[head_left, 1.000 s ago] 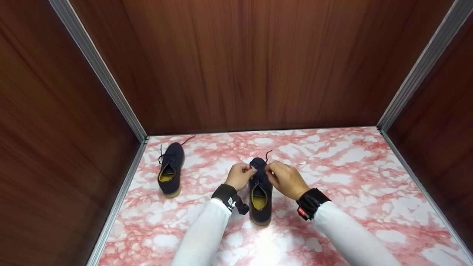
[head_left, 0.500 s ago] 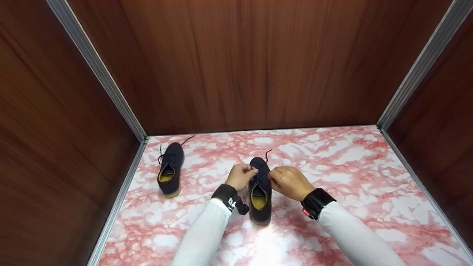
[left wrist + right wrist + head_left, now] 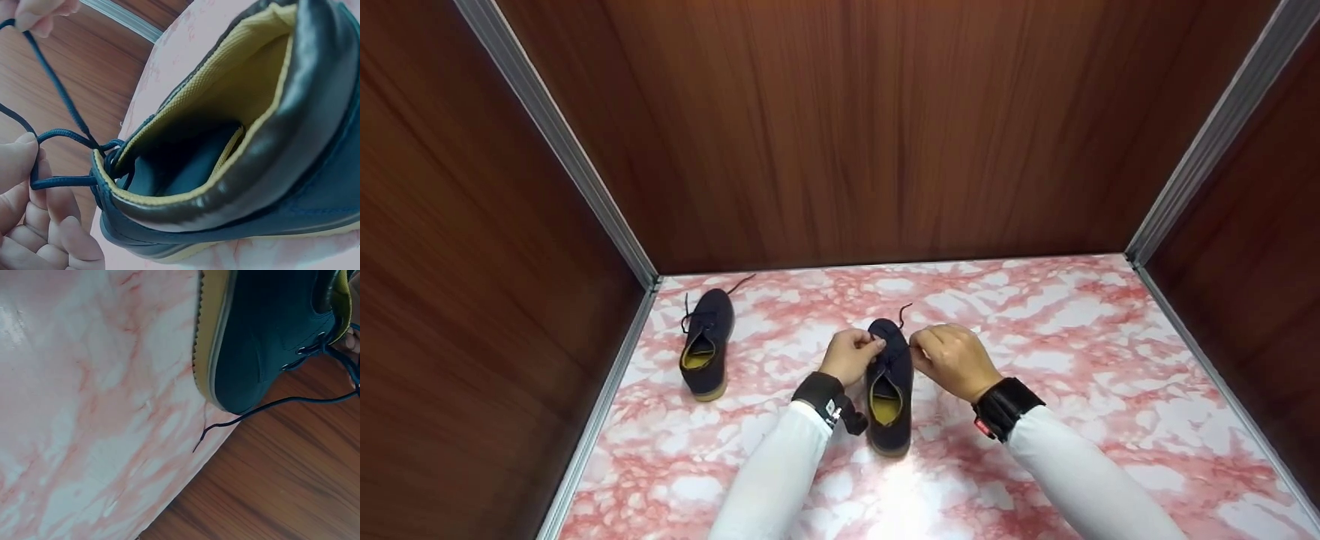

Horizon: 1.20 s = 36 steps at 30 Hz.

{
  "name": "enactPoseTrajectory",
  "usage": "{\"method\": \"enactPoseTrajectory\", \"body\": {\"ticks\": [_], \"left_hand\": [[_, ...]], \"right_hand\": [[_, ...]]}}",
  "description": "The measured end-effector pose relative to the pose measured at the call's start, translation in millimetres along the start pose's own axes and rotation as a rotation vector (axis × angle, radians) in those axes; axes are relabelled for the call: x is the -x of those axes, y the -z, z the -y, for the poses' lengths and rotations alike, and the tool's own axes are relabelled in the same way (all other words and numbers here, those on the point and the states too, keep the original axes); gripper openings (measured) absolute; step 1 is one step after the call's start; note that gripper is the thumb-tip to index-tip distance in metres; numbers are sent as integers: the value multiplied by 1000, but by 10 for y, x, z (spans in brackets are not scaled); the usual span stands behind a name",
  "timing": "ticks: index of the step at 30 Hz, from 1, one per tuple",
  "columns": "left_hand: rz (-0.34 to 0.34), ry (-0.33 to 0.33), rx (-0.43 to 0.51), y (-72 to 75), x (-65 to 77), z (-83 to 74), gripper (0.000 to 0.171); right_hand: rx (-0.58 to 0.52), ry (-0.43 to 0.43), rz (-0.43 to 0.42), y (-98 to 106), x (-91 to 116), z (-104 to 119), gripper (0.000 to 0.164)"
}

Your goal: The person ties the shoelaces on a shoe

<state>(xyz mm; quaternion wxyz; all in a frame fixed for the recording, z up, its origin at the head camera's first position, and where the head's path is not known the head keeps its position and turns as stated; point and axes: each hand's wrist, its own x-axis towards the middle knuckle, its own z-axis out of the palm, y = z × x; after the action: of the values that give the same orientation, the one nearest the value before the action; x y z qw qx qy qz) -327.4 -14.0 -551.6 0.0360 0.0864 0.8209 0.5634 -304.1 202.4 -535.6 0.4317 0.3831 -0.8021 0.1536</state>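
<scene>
A dark navy lace-up shoe [image 3: 890,436] with a yellow lining stands on the table, toe pointing away from me. My left hand [image 3: 849,357] is over the left side of its front, and in the left wrist view its thumb and finger pinch a loop of the shoelace [image 3: 63,181]. Just right of the shoe, my right hand [image 3: 956,361] pinches another stretch of the lace, drawn up from the eyelets in the left wrist view. One loose lace end [image 3: 270,404] trails past the toe. Most of the right hand's fingertips are hidden in the head view.
A matching shoe [image 3: 710,337] stands at the left, its laces loose. The table [image 3: 1072,390] has a pink and white marbled top. Brown wood-grain panels [image 3: 885,135] with grey metal corner strips [image 3: 1185,165] enclose it at the back and sides.
My right hand has moved a little to the right, off the shoe's front to beside it. The left hand and both shoes have stayed nearly in place.
</scene>
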Motion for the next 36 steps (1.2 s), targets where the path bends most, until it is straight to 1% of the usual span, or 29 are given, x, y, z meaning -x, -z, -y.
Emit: {"method": "enactPoseTrajectory", "body": {"ticks": [3,8,13,18,20,23,26,28,33,36], "left_hand": [[-6,-1,11,-12,-14,-8,24],[-38,4,7,-33,-40,-12,22],[-65,0,-52,-52,-78,-27,22],[-66,-5,-102,-66,-121,-49,23],[-69,-4,-110,-70,-138,-51,23],[-76,0,-109,-73,-156,-47,21],[-79,-6,-108,-74,-163,-31,20],[-76,-11,-102,-73,-165,-17,20],[-68,-21,-101,-61,-163,25,20],[-68,-24,-108,-38,-156,61,19]], "right_hand": [[-22,-14,-27,6,-29,4,15],[-33,-28,-32,17,-65,19,17],[-40,-5,-57,9,-96,38,18],[-42,9,-61,-4,-135,44,18],[-56,-11,-61,-4,-148,43,17],[-90,-63,-62,-11,-150,38,15],[-107,-94,-47,-27,-136,36,13],[-106,-82,-30,-40,-115,38,13],[-68,-11,3,-84,-51,59,16],[-45,15,41,-122,-20,86,17]]}}
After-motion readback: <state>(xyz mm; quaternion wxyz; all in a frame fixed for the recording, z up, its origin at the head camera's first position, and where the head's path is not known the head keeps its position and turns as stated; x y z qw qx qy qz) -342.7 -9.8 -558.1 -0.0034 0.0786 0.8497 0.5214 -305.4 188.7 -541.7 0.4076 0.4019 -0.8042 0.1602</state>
